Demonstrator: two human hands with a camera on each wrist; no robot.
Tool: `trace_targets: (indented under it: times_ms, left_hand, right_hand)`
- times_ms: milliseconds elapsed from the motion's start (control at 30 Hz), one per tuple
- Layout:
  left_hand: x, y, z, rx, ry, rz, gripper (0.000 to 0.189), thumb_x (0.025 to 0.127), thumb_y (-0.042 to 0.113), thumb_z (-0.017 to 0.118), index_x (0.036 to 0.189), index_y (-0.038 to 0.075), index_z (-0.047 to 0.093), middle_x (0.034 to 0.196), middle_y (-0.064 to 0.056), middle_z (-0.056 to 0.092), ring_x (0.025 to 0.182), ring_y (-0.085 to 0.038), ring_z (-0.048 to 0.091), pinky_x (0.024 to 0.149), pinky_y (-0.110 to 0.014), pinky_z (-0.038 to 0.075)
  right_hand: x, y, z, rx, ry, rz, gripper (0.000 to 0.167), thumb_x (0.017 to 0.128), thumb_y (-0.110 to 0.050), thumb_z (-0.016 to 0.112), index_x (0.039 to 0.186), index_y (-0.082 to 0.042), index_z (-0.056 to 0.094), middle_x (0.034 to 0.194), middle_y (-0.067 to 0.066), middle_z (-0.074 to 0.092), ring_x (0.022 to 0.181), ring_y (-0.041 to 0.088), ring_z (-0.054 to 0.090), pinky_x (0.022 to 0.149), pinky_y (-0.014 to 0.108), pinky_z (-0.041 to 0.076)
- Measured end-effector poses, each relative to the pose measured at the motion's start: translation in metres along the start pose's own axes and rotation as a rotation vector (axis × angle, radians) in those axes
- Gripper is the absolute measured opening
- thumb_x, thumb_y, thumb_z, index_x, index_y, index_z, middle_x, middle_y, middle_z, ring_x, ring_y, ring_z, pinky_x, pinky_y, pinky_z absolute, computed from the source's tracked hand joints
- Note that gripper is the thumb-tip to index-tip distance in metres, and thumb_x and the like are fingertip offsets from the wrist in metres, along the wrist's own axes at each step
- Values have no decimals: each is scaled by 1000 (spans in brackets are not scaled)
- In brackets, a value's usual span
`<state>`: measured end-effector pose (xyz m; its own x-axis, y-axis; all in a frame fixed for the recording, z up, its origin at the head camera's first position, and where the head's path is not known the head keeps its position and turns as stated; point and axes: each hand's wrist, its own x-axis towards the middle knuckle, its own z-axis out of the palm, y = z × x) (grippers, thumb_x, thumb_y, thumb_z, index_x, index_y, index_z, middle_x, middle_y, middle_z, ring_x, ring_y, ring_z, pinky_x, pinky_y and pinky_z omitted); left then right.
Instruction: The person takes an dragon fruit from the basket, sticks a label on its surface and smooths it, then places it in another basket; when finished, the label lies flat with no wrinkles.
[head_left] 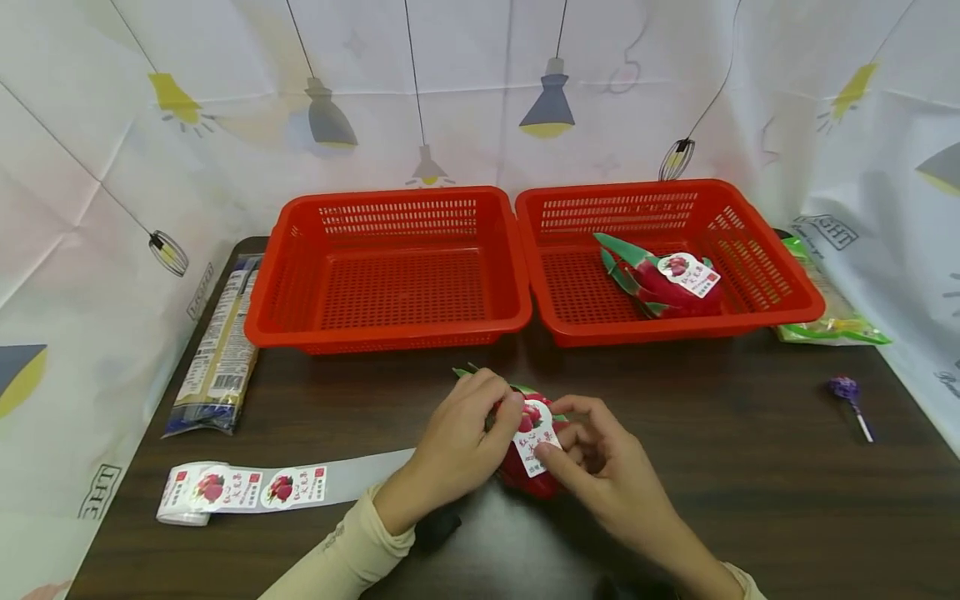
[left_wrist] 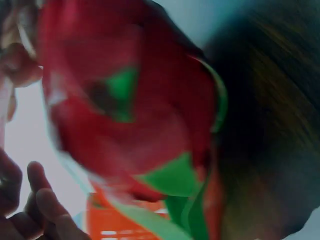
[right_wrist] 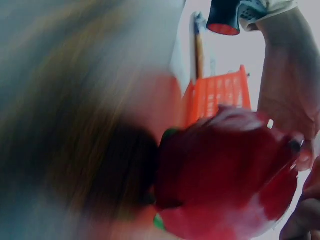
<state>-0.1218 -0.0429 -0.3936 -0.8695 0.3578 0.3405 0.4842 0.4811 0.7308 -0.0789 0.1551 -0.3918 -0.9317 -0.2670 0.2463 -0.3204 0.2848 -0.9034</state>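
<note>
A red dragon fruit (head_left: 525, 479) with green-tipped scales lies on the dark table before me, partly hidden by both hands. Over its top is a white sticker (head_left: 536, 471) printed with a fruit picture and red writing. My left hand (head_left: 461, 442) pinches the sticker's left edge with curled fingers. From the other side, my right hand (head_left: 618, 479) pinches it, thumb across the lower right corner. The left wrist view shows the fruit (left_wrist: 165, 115) close up, with left fingers (left_wrist: 50, 205) apart from its skin. In the right wrist view the fruit (right_wrist: 225, 185) is blurred.
A strip of stickers (head_left: 300, 487) unrolls at left. Behind stand two red baskets, the left one (head_left: 390, 342) and the right one (head_left: 675, 329), which holds a stickered dragon fruit (head_left: 675, 296). A long packet (head_left: 217, 354), a green-edged bag (head_left: 836, 308) and a lollipop (head_left: 846, 390) lie around.
</note>
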Motion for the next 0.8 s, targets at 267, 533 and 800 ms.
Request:
trace_targets:
  times_ms: [267,533,800]
  left_hand:
    - [3,-17,18,134,59,-32,27,103,23,53,77,16,57,86,1,59,78,-13,52,66,-25,43]
    - [3,-22,27,221,86,-1,26,103,23,55,78,15,57,84,0,58,75,-13,54,63,-25,45]
    - [3,-25,29,117,97,-37,22,99,23,61,80,16,53,80,3,53,72,-8,50,63,-20,42]
  right_hand:
    - [10,4,6,-222,74,-50,28,89,-3,75,112,-14,63,70,-9,58,52,-3,42,43,17,38]
    - [12,5,4,-409,103,-151,20,83,2,76,92,-16,73,66,-14,47,56,-5,40,49,11,37]
    - [8,10,2,-470,104,-162,21,82,-4,80,96,-17,73,68,-15,45,59,-4,39,51,10,34]
